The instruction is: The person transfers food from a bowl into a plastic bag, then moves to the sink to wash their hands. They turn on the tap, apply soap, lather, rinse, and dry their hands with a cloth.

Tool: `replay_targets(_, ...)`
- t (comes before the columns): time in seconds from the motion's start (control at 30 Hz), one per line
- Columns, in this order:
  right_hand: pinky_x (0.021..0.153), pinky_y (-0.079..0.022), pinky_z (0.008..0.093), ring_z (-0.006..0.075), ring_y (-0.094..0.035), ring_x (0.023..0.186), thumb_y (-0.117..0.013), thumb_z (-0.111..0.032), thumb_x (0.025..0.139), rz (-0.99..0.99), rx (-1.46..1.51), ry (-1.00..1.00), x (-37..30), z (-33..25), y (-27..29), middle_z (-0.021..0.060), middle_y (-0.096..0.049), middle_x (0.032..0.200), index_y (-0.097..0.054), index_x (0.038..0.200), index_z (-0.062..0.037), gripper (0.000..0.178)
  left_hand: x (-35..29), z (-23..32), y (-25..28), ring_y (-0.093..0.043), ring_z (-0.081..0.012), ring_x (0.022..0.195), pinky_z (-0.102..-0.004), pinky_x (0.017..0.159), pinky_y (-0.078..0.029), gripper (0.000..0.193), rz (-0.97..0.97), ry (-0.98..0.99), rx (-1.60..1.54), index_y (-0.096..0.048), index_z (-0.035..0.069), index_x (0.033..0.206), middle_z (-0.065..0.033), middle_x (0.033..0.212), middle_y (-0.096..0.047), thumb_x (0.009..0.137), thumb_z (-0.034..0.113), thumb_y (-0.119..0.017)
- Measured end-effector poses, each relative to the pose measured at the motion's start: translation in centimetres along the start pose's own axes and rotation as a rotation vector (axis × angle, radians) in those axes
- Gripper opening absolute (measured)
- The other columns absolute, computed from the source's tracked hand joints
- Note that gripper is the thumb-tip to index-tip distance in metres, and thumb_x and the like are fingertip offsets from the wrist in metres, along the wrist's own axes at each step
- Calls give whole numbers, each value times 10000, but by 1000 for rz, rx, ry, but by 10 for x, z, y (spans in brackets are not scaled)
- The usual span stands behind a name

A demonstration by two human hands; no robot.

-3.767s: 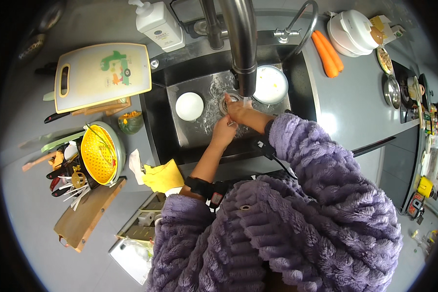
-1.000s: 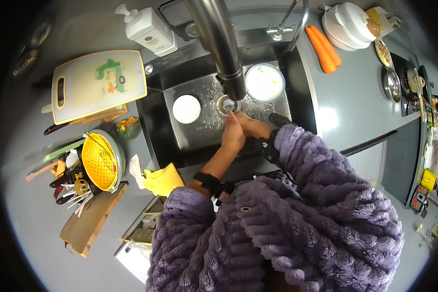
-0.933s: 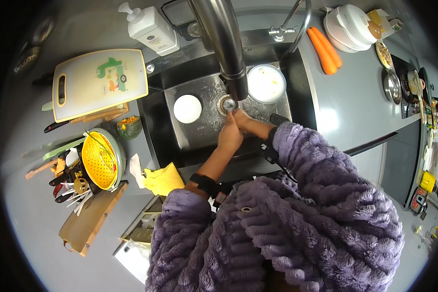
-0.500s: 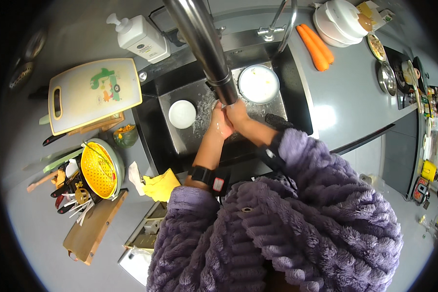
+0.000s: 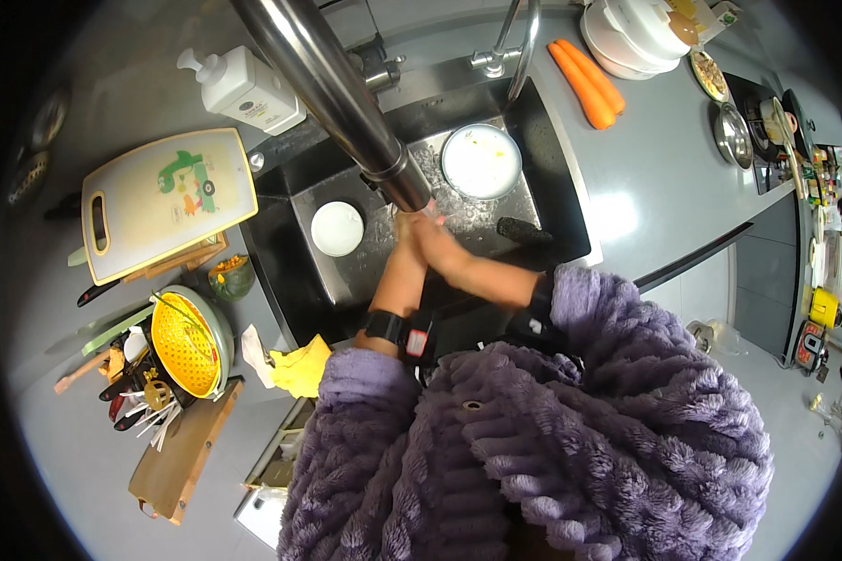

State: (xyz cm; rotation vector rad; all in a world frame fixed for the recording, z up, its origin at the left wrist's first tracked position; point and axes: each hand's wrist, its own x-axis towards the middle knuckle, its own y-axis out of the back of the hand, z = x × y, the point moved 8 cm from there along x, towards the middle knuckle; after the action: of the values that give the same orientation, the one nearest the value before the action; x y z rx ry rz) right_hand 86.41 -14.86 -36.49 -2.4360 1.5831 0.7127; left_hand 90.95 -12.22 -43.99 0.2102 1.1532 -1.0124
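Faucet (image 5: pixel 332 107) over sink (image 5: pixel 463 222) | left hand (image 5: pixel 406 234), right hand (image 5: pixel 433 241) being held together beneath, apparently being rinsed | finger pose being obscured, can't tell | faucet clearance likely being needed next

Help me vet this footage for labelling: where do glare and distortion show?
In the head view, white glare lies on the grey countertop right of the sink; bright streaks run along the metal faucet there too; the head view also shows fisheye distortion, with black corners.
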Motion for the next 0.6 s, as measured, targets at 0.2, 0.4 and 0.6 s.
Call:
replay_targets(0.2, 984, -340, 338, 266, -318, 1276, -263, -240, 938, -136, -142, -302, -18, 15, -35, 171, -366, 1356, -363, 1285, -23, 422, -1, -14, 9, -421, -289, 1175, -532, 817, -412, 485, -212, 104, -99, -378, 201, 1287, -24, 1366, -361, 900, 488, -327)
replay_targets(0.4, 947, -306, 568, 308, -218, 1326, -400, -330, 879, -85, -99, -216, 1, 20, -10, 96, -411, 1350, -436, 1284, -170, 436, -46, 0, -28, -531, -221, 763, -365, 717, -467, 182, -421, 234, -421, -522, 126, 785, -50, 759, -567, 889, 262, -460)
replay_targets(0.6, 933, -294, 603, 294, -161, 1363, -450, -256, 862, -282, -1299, -185, 8, 44, -13, 91, -277, 1442, -324, 1365, -200, 521, -75, -10, -22, -533, -235, 1059, -393, 805, -475, 590, -99, 235, 302, -377, 160, 1315, -105, 1235, -489, 799, 274, -640)
